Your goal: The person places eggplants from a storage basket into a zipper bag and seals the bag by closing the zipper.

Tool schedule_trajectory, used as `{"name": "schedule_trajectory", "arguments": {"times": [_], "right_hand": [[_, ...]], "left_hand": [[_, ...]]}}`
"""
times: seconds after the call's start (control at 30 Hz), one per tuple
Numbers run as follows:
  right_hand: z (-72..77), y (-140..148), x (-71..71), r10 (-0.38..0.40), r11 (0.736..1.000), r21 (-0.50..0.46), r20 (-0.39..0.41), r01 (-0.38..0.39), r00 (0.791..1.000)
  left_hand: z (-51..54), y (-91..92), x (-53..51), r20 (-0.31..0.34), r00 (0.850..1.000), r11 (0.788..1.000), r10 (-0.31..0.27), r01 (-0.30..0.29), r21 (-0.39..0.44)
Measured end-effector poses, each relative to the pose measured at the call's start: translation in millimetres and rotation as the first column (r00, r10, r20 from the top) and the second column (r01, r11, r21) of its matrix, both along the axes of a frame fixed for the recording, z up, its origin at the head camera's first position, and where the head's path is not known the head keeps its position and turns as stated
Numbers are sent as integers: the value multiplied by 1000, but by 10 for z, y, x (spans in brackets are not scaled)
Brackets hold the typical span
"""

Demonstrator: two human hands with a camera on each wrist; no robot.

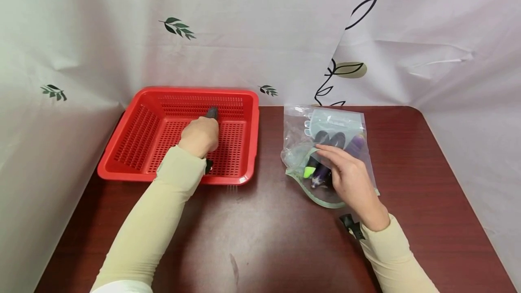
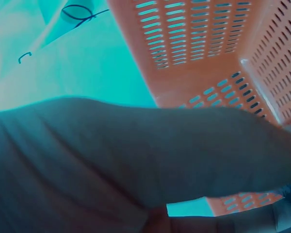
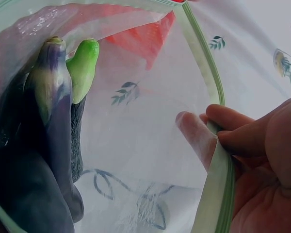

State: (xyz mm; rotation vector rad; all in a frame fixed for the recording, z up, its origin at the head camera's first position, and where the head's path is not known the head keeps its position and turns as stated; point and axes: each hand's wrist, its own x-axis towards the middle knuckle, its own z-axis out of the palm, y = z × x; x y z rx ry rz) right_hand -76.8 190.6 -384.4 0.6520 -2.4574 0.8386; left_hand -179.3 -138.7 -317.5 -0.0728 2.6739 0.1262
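My left hand (image 1: 200,136) reaches into the red plastic basket (image 1: 255,134) and grips a dark eggplant (image 1: 212,112), its rounded end jutting past the fingers. In the left wrist view, most of this eggplant is out of frame. My right hand (image 1: 351,180) pinches the green zip edge of a clear zip bag (image 1: 294,121) between thumb and fingers, as the right wrist view shows. Several dark eggplants (image 3: 51,111) lie inside the bag, one with a bright green stem end (image 3: 84,68). The bag's mouth gapes towards me.
The basket has slotted walls and stands at the back left of the dark red wooden table (image 1: 260,220). The bag lies to its right. A white patterned sheet (image 1: 228,30) hangs behind the table and along both sides.
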Motion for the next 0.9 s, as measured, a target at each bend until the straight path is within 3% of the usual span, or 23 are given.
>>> {"name": "schedule_trajectory", "arguments": {"times": [0.27,0.57,0.9], "right_hand": [[1,-8,2,-2,1000,-4,-6,2,1000],[5,-5,-6,-3,1000,1,-15,3,1000],[-4,-6,-8,-10,1000,11,3,10,1000]], "left_hand": [[107,-16,98,-23,999,999,-27,28,41],[260,-34,246,-102,992,992,-78,87,86],[268,-22,462,-272,957,973,-100,151,174]]}}
